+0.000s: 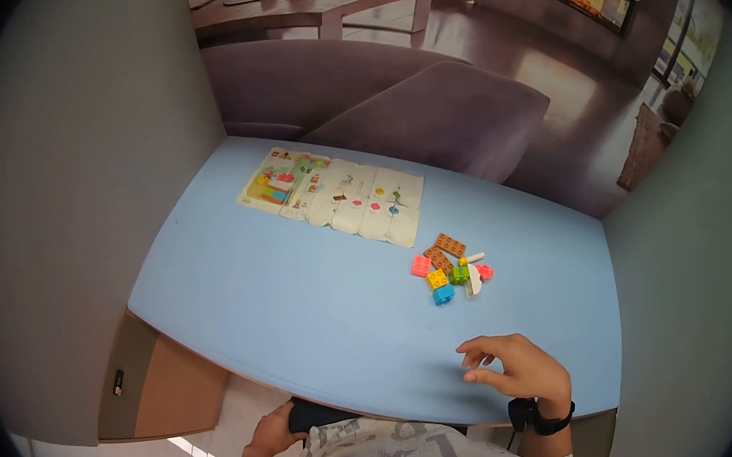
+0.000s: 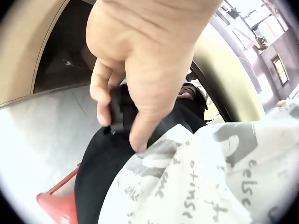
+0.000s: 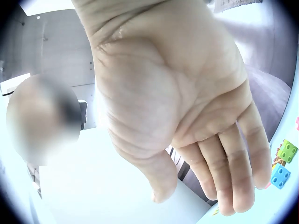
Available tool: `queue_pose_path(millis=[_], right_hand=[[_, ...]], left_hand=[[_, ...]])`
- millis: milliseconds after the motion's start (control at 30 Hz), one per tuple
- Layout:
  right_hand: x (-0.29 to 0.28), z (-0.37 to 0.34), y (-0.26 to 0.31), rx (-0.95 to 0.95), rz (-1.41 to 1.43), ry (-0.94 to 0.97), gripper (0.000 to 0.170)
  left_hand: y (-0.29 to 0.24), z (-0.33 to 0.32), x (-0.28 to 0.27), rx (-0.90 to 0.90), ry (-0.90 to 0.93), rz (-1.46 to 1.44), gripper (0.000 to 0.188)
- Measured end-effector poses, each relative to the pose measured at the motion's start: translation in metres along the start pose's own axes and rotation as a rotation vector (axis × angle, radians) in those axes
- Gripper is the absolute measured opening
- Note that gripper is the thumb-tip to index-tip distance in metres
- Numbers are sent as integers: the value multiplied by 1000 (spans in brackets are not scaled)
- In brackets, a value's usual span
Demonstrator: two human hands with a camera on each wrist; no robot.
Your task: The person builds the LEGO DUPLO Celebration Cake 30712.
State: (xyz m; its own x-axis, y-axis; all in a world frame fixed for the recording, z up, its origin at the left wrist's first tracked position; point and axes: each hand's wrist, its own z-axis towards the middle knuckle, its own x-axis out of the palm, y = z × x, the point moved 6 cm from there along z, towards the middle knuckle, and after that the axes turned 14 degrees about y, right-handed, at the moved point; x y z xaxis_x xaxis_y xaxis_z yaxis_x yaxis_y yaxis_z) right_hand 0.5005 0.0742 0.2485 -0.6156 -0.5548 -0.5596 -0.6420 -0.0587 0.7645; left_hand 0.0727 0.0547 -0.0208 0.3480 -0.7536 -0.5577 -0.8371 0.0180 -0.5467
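My right hand (image 1: 523, 368) hovers over the front right of the blue table, fingers loosely bent and holding nothing. In the right wrist view its palm shows, with the fingers stretched out. Beyond it lies a loose group of toy bricks: two brown bricks (image 1: 450, 245), a pink brick (image 1: 421, 265), a yellow brick (image 1: 437, 279), a blue brick (image 1: 443, 295), a green brick (image 1: 458, 276) and a white curved piece (image 1: 474, 282). Below the table edge, my left hand (image 2: 145, 65) rests at the black trousers (image 2: 100, 163), dark material between thumb and fingers.
An unfolded instruction sheet (image 1: 336, 194) with brick pictures lies at the back left of the blue table (image 1: 303, 306). Grey partitions (image 1: 110, 166) stand at both sides, and a printed room scene covers the back. A red object (image 2: 58, 205) shows low beside the leg.
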Motion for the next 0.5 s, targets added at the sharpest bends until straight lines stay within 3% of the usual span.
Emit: queue_pose_path(millis=[100, 167, 233, 333, 433, 500], right_hand=[[2, 1, -9, 33, 10, 5, 40], [2, 3, -15, 49, 15, 8, 40], [1, 4, -14, 34, 14, 10, 40], [1, 5, -10, 16, 25, 25, 41], [0, 3, -12, -5, 38, 17, 41], [1, 1, -16, -9, 51, 16, 41]], left_hand=[[6, 4, 3, 60, -158, -31, 88], [5, 4, 0, 109, -151, -80, 79], [4, 1, 1, 91, -74, -95, 69], [21, 11, 2, -12, -103, -162, 52], [57, 28, 26, -184, -99, -513, 38], [49, 28, 27, -118, -215, -440, 37]])
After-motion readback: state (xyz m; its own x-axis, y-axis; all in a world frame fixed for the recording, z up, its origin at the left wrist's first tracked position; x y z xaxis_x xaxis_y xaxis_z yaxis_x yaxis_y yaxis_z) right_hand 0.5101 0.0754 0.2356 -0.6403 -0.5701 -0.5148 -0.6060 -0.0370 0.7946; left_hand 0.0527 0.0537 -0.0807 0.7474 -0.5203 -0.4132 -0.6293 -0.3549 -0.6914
